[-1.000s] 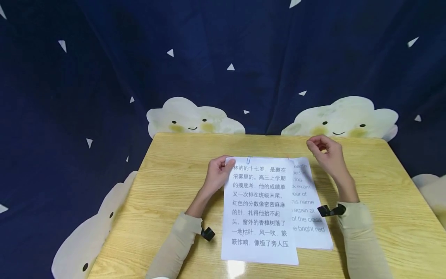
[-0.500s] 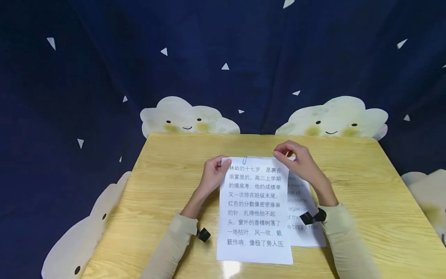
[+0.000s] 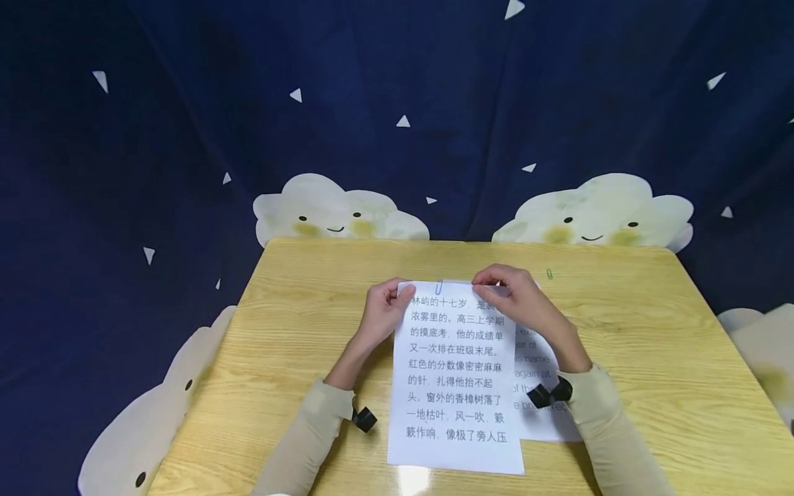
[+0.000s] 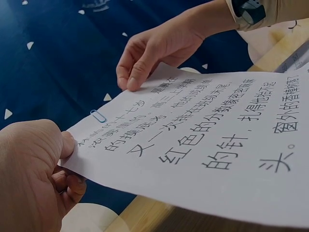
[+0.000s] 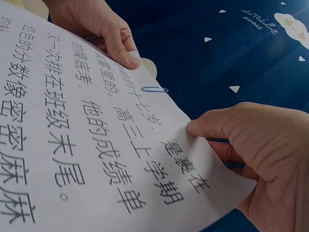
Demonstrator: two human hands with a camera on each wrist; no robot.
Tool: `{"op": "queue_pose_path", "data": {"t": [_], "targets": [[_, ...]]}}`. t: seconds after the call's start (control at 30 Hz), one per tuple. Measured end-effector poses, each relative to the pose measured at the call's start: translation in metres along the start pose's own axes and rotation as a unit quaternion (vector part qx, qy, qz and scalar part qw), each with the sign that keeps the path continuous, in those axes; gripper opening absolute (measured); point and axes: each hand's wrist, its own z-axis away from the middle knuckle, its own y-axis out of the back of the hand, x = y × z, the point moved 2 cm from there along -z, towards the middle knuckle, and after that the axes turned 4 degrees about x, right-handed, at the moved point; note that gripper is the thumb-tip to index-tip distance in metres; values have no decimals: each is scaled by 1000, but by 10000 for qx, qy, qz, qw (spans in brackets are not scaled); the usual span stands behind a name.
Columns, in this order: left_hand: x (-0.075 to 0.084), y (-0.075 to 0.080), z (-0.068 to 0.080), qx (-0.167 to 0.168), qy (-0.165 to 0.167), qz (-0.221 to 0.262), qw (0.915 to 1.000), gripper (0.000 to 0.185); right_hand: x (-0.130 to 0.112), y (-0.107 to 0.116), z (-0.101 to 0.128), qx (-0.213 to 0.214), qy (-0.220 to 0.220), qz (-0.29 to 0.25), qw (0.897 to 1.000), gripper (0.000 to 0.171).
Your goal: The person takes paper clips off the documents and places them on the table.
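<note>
A white sheet of paper (image 3: 455, 379) printed with large Chinese characters is held by its upper end. My left hand (image 3: 382, 310) pinches its upper left corner, thumb on top and fingers beneath. Farther right along the same edge, my right hand (image 3: 510, 293) pinches the paper between thumb and fingers, as the right wrist view also shows. A blue paper clip (image 4: 98, 116) sits on the top edge between both hands. Partly covered by this sheet and the right forearm, a second sheet with English text (image 3: 538, 428) shows at the right.
A small green paper clip (image 3: 549, 273) lies on the wooden table (image 3: 298, 310), beyond the right hand. Behind the table hangs a dark blue curtain (image 3: 347, 89) with clouds and white triangles. Each wrist wears a small black camera (image 3: 364, 419).
My right hand has moved left and down from above the table to the sheet's top edge and now pinches it. The green clip has come into sight. My left hand keeps its hold.
</note>
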Motion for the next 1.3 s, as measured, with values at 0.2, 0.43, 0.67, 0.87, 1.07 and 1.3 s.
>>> {"op": "queue_pose_path", "data": {"t": [0.2, 0.43, 0.67, 0.87, 1.07, 1.3], "targets": [[3, -2, -1, -35, -18, 118, 9999, 17, -7, -3, -3, -81, 165, 94, 9998, 9], [6, -6, 0, -167, -38, 94, 9998, 18, -9, -6, -3, -222, -39, 388, 9990, 9], [6, -10, 2, -307, -152, -22, 9994, 18, -13, -10, -2, -297, -34, 400, 9988, 8], [5, -13, 4, -349, -135, -3, 9993, 18, -16, -12, 0, -363, -82, 443, 9983, 8], [6, -15, 6, -335, -121, -18, 9994, 18, -20, -15, 2, -364, -58, 407, 9985, 8], [9, -18, 8, -365, -105, 55, 9993, 19, -22, -21, 1, -331, 87, 439, 9984, 3]]}}
